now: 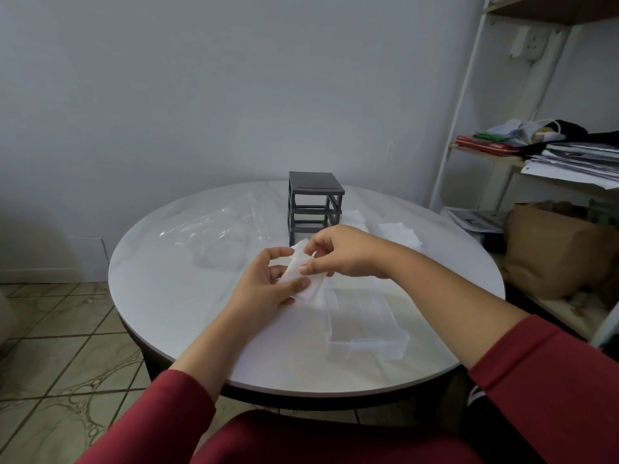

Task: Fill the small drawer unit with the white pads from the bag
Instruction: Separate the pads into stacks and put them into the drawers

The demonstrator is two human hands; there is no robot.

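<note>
Above the middle of the round table, my left hand (271, 283) and my right hand (338, 252) both hold a small stack of white pads (301, 272). The dark grey drawer unit frame (315, 205) stands behind them at the back of the table with its slots open and no drawers in it. A clear plastic drawer (365, 326) lies on the table just below and to the right of my hands, with more clear drawers beside it. The clear plastic bag (214, 229) lies flat to the left. More white pads (398, 232) lie to the right of the frame.
The white round table (167, 296) stands on a tiled floor near a plain wall. On the right is a white shelf rack (462, 128) with papers and clutter, and a brown paper bag (552, 249) beside the table edge.
</note>
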